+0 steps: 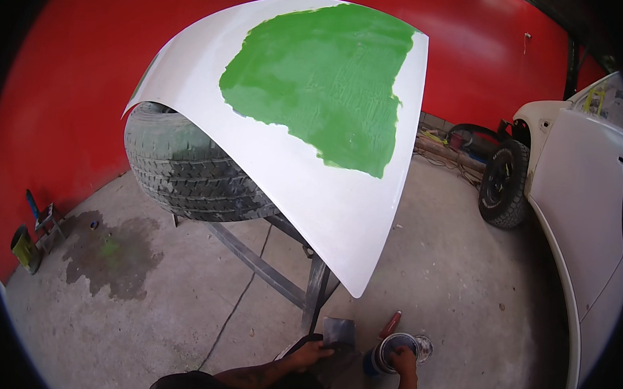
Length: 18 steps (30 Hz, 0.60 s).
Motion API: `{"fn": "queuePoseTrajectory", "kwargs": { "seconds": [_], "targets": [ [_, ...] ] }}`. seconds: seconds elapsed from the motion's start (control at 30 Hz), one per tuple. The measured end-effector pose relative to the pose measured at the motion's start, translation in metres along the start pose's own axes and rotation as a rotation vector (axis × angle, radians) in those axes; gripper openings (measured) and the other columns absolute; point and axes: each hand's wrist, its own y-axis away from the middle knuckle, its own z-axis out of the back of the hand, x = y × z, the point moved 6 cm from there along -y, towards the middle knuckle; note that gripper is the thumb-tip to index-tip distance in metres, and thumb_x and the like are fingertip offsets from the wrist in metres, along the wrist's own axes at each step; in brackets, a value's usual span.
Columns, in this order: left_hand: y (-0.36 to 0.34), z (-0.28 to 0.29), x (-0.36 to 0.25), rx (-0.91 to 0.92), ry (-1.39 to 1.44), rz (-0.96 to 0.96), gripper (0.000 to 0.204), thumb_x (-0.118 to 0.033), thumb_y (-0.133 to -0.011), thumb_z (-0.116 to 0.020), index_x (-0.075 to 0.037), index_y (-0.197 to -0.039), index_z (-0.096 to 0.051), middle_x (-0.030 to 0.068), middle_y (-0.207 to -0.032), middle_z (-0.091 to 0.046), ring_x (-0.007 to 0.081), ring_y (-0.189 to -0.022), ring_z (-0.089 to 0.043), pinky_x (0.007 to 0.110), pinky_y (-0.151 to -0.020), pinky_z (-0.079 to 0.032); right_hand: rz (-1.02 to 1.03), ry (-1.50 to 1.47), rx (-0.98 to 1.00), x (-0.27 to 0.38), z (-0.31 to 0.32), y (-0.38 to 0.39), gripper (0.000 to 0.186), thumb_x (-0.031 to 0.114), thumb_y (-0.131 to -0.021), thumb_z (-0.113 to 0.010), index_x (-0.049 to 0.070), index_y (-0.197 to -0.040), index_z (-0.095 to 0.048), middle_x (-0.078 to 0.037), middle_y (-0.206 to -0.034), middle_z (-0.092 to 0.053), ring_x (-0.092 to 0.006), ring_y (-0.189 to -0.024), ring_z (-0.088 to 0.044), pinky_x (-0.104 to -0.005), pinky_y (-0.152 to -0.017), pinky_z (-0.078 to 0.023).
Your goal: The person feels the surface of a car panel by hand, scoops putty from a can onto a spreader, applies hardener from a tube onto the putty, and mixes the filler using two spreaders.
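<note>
My left hand (311, 353) grips a flat dark-grey plate (339, 330) at the bottom centre. My right hand (403, 360) reaches into the open mouth of a metal can (375, 361), its fingers closed; what they hold is hidden. Beside the can lie a round lid (424, 347) and a red tube (391, 324). Beyond my hands, a white curved car panel (171, 70) with a large irregular green coated patch (316, 83) rests on a tyre (187, 175), which sits on a dark metal stand (253, 258).
A white car (569, 185) with an exposed front wheel (503, 182) stands at the right. Hoses and beams (452, 155) lie by the red wall (484, 63). A bucket (25, 248) and small step (49, 221) stand at the left, near a wet stain (110, 269) on the concrete floor.
</note>
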Motion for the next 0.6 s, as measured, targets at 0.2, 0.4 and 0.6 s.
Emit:
{"fn": "queuePoseTrajectory", "kwargs": {
  "seconds": [0.2,0.4,0.6],
  "targets": [
    [-0.0014,0.0016,0.0008,-0.01,-0.025,0.017,0.034,-0.022,-0.09,-0.067,0.0,-0.115,-0.059,0.0095,-0.1,-0.066,0.0171,-0.088,-0.064,0.032,-0.08,-0.052,0.004,0.002,0.003,0.0021,0.0017,0.0013,0.04,0.027,-0.072,-0.074,0.004,-0.103,-0.066,-0.019,-0.103,-0.068,-0.0348,-0.099,-0.065,-0.0412,-0.089,-0.049],
    [-0.0034,0.0012,0.0019,-0.008,-0.022,0.011,0.033,-0.022,-0.089,-0.067,0.0,-0.113,-0.06,0.009,-0.1,-0.066,0.0171,-0.089,-0.064,0.032,-0.08,-0.052,0.006,-0.007,0.003,-0.0034,-0.002,-0.0022,0.04,0.028,-0.072,-0.073,0.004,-0.104,-0.066,-0.019,-0.104,-0.068,-0.0347,-0.1,-0.064,-0.0414,-0.089,-0.049],
    [-0.0025,0.0008,-0.0001,-0.002,-0.017,0.018,0.033,-0.022,-0.089,-0.067,-0.001,-0.114,-0.06,0.0097,-0.1,-0.067,0.0181,-0.088,-0.065,0.032,-0.08,-0.052,0.021,0.005,-0.011,-0.0012,-0.0013,-0.0022,0.04,0.028,-0.072,-0.074,0.004,-0.104,-0.066,-0.019,-0.103,-0.068,-0.0354,-0.099,-0.064,-0.0419,-0.088,-0.05]
  ]
}}
